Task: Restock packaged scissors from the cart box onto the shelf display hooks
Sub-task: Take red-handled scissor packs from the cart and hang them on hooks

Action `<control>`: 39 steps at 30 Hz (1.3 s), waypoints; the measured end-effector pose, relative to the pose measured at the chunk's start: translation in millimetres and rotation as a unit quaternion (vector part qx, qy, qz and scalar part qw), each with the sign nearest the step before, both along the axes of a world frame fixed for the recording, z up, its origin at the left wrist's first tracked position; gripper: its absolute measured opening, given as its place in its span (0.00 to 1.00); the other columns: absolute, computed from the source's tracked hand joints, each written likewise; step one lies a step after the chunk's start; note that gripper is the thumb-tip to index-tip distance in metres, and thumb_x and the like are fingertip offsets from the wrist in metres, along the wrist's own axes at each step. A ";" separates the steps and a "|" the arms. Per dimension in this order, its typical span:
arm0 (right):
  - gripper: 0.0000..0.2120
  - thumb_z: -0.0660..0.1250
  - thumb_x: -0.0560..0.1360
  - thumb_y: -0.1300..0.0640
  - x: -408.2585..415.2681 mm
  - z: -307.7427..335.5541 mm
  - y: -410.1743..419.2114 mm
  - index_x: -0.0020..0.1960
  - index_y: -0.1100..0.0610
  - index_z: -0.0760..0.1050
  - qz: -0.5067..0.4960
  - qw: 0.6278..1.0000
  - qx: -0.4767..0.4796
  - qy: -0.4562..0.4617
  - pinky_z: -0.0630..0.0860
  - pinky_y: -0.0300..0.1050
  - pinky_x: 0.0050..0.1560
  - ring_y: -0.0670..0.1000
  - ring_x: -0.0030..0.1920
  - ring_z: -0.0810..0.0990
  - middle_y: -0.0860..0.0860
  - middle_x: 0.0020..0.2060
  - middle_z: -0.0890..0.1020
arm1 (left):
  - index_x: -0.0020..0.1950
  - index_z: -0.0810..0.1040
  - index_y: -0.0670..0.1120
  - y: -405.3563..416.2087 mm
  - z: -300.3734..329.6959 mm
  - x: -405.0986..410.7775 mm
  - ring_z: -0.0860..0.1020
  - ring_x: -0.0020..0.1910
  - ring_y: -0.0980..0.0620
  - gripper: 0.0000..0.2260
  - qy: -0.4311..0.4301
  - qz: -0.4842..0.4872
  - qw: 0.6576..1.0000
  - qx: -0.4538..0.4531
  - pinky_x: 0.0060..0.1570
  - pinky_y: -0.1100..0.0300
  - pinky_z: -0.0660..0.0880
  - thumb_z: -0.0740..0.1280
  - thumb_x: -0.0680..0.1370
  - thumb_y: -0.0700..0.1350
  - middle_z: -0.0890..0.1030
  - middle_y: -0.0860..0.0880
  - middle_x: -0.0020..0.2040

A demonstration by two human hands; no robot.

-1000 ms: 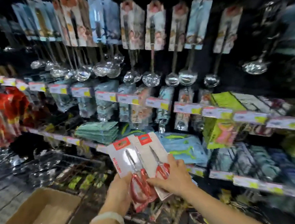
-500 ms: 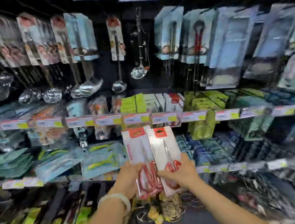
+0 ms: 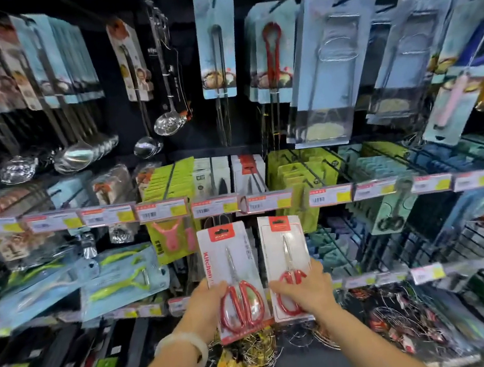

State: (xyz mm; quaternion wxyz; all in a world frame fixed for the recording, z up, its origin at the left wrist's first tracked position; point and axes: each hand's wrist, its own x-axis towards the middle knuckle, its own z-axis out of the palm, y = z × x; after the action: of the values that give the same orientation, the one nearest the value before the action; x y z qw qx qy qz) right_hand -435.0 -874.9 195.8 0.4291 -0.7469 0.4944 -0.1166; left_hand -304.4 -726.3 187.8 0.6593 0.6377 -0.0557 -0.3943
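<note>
Two scissors packs upright, left hand [image 3: 207,303] gripping one [image 3: 234,277], right hand [image 3: 306,292] the other [image 3: 287,264], matching hook [image 3: 252,171] straight above, nearer the right.

Bright centre, dark backdrop, blurred, warped edges

Two upright carded red-handled scissors packs, left pack [image 3: 234,277] beside right pack [image 3: 287,264].
</note>
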 end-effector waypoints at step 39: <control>0.48 0.67 0.70 0.37 110.0 0.4 -51.6 0.75 0.61 0.49 0.000 0.996 -0.061 0.063 0.63 0.54 0.69 0.64 0.69 0.62 0.65 0.69 0.60 | 0.60 0.75 0.44 -10.1 -13.3 66.6 0.83 0.50 0.41 0.10 -0.010 -0.064 0.998 0.002 0.50 0.48 0.80 0.64 0.79 0.38 0.84 0.40 0.51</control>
State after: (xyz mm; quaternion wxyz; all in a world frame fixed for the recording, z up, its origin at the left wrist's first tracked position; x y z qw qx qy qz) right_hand -325.0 -926.5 196.2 0.3510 -0.7773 0.5126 -0.0992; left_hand -237.8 -736.4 174.5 0.6308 0.6381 -0.1024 -0.4295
